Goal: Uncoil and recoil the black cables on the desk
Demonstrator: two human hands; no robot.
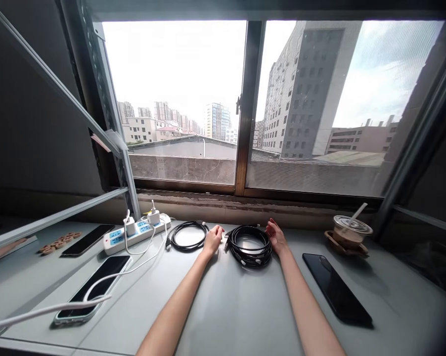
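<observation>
A stack of coiled black cables [249, 247] lies on the table between my two hands, with pale connector ends showing at its front. Close to its left edge is my left hand [213, 240], its fingers curled together; whether anything is inside them is hidden. On the other side, my right hand [277, 238] rests with bent fingers held apart, holding nothing and right beside the coils. Left of my left hand lies a single coiled black cable [188, 236], its plug end pointing toward me.
A white power strip [137, 233] with plugged-in chargers stands at left. White cords trail over a phone [97, 287]; another dark phone [87, 241] lies behind. At right are a black phone [336, 289] and a lidded drink cup [351, 231] in a brown holder. Metal frame posts flank the window.
</observation>
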